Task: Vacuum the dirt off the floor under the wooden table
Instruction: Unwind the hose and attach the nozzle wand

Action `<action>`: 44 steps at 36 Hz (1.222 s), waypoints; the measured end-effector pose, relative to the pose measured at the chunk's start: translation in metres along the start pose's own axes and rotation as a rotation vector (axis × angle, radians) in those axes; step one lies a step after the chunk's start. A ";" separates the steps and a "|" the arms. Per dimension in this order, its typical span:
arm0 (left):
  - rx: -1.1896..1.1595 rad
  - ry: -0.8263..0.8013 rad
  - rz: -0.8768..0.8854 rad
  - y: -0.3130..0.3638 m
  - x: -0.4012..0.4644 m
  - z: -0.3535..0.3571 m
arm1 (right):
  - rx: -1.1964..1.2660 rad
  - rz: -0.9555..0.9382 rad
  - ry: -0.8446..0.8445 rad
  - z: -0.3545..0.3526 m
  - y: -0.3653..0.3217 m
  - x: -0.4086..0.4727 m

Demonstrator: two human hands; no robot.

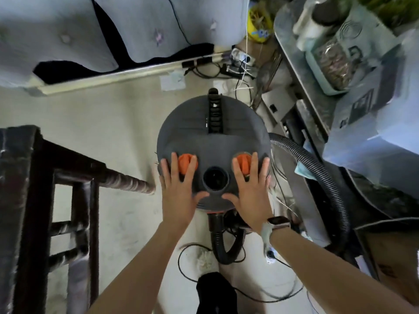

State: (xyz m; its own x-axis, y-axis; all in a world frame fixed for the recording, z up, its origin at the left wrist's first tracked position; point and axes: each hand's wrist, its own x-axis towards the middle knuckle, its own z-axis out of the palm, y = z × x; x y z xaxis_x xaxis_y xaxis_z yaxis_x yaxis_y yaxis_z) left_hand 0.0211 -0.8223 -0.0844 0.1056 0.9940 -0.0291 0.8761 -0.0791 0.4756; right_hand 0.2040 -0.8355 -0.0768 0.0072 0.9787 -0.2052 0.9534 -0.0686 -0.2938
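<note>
A round grey canister vacuum (pixel 204 123) stands on the pale floor in the middle of the view, seen from above. Its lid has a black ribbed handle (pixel 215 114), a round port (pixel 215 177) and two orange knobs (pixel 186 163) (pixel 243 164). My left hand (pixel 179 191) lies flat on the lid's near left edge, fingers straight, around the left knob. My right hand (pixel 248 191) lies flat on the near right edge, fingers straight beside the right knob. A black corrugated hose (pixel 326 184) curves off the vacuum's right side. The dark wooden table (pixel 29 177) stands at the left.
A light blue tufted sofa (pixel 90 30) runs along the back. A cluttered shelf (pixel 340 71) with boxes and bags fills the right. Cables and a power strip (pixel 235 64) lie behind the vacuum. A thin black cord (pixel 186 268) loops on the floor near my foot.
</note>
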 end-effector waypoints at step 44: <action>-0.332 -0.186 -0.747 -0.057 0.078 0.166 | -0.386 0.079 -0.071 0.096 0.176 0.142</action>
State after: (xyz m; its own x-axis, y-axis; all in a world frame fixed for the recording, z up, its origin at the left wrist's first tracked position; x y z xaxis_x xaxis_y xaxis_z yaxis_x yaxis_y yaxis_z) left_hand 0.0574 -0.7527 -0.2597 -0.3466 0.7450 -0.5700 0.5650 0.6509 0.5071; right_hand 0.3439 -0.7275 -0.2476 0.0772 0.9567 -0.2807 0.9941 -0.0522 0.0954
